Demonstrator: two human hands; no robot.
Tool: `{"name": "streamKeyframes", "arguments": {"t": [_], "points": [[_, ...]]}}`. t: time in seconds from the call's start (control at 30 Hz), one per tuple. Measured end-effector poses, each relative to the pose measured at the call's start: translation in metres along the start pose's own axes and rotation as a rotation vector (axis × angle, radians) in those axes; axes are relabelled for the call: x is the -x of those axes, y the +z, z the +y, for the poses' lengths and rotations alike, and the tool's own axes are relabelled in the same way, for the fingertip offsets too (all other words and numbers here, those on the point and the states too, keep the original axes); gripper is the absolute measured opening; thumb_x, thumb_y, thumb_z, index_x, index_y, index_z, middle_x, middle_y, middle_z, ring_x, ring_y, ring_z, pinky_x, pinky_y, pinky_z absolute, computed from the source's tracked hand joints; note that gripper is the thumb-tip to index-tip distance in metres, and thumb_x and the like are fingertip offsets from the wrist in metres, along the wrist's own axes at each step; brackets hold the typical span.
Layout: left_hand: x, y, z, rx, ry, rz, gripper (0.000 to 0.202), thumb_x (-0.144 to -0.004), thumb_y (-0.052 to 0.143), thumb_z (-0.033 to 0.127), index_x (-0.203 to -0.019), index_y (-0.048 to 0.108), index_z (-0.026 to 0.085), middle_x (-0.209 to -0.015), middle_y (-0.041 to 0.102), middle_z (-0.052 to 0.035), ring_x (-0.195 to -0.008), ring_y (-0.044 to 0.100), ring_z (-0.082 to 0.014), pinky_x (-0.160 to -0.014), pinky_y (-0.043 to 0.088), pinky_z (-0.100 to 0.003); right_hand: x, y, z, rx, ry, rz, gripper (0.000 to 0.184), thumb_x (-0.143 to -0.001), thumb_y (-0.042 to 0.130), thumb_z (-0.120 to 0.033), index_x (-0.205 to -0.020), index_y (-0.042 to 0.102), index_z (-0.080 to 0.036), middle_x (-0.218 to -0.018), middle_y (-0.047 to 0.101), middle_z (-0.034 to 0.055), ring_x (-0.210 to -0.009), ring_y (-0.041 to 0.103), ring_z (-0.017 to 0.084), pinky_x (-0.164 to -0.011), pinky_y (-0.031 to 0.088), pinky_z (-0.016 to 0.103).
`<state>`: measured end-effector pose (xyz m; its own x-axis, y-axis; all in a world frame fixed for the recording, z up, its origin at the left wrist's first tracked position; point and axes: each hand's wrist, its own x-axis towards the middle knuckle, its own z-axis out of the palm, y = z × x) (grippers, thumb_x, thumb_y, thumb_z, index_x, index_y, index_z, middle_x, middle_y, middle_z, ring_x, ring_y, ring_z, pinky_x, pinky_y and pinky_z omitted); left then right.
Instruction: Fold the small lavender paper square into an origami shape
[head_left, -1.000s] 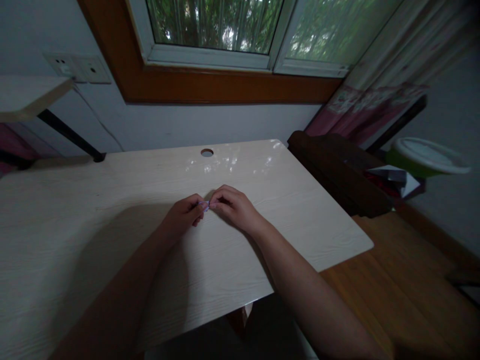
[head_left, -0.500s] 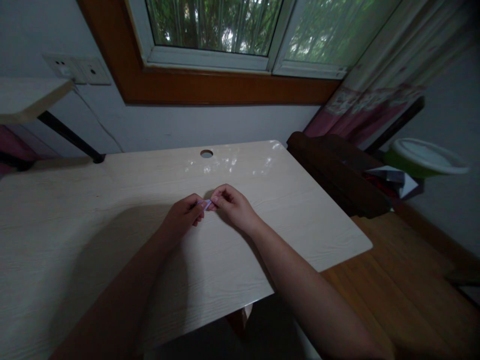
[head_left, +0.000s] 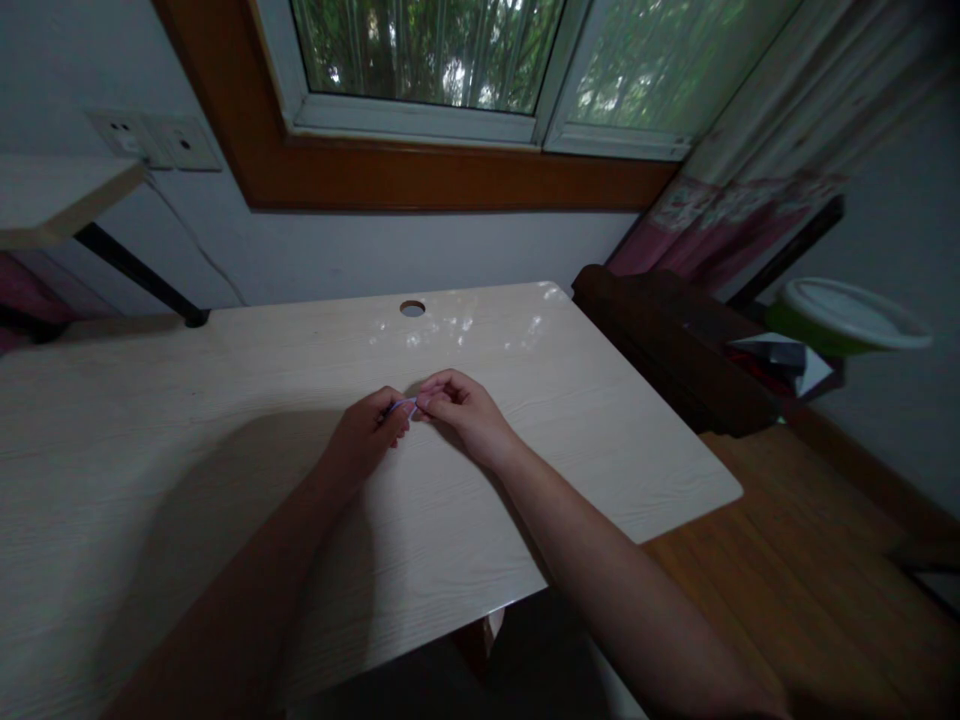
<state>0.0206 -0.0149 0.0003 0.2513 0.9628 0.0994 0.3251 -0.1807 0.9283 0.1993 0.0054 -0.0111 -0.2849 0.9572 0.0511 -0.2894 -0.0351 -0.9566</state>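
Between my two hands, just over the pale wood-grain desk (head_left: pixel 600 430), is a thin lilac strip (head_left: pixel 409 402), mostly covered by fingers. It looks like folded paper or ribbon, but I cannot tell which. My left hand (head_left: pixel 373 425) pinches its left part, thumb on top and fingers curled beneath. At the other end, my right hand (head_left: pixel 457 408) grips it between thumb and forefinger. The fingertips of both hands nearly meet.
A round cable hole (head_left: pixel 412 309) lies near the desk's back edge. On the left, a raised shelf (head_left: pixel 67 195) stands on black legs. Beyond the desk's right side are dark wooden furniture (head_left: pixel 660 330) and a green tub with a white rim (head_left: pixel 847 315).
My right fingers have shifted slightly left, toward the left hand, and less of the lilac strip shows between them. My left hand stays nearly in place, still pinching.
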Motion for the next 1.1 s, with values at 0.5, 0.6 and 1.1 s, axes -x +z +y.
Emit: {"name": "streamKeyframes", "arguments": {"t": [0.5, 0.6, 1.1], "points": [[-0.001, -0.0006, -0.0025, -0.054, 0.024, 0.024, 0.027, -0.092, 0.054, 0.042, -0.08, 0.06, 0.02, -0.065, 0.06, 0.0012, -0.054, 0.054, -0.0122, -0.055, 0.043, -0.023, -0.0021, 0.0013, 0.0024, 0.012, -0.036, 0.024, 0.024, -0.074, 0.079, -0.03, -0.089, 0.064, -0.019, -0.078, 0.067, -0.0004, -0.068, 0.061, 0.011, -0.07, 0.05, 0.028], [-0.0011, -0.001, -0.0028, -0.035, 0.02, 0.032, 0.027, -0.093, 0.054, 0.042, -0.08, 0.06, 0.019, -0.065, 0.059, 0.0012, -0.055, 0.054, -0.0122, -0.055, 0.043, -0.023, -0.0027, 0.0022, 0.0013, -0.03, -0.044, 0.05, 0.024, -0.074, 0.079, -0.029, -0.09, 0.063, -0.019, -0.076, 0.067, -0.0012, -0.068, 0.062, 0.011, -0.07, 0.05, 0.028], [-0.0011, 0.0002, -0.0033, 0.065, 0.004, 0.035, 0.027, -0.092, 0.055, 0.043, -0.08, 0.06, 0.02, -0.067, 0.061, 0.0005, -0.059, 0.054, -0.0134, -0.058, 0.044, -0.024, -0.0029, 0.0018, 0.0073, -0.079, 0.012, 0.024, 0.033, -0.068, 0.083, -0.024, -0.096, 0.067, -0.02, -0.082, 0.067, -0.0019, -0.072, 0.063, 0.011, -0.078, 0.054, 0.03]]}}
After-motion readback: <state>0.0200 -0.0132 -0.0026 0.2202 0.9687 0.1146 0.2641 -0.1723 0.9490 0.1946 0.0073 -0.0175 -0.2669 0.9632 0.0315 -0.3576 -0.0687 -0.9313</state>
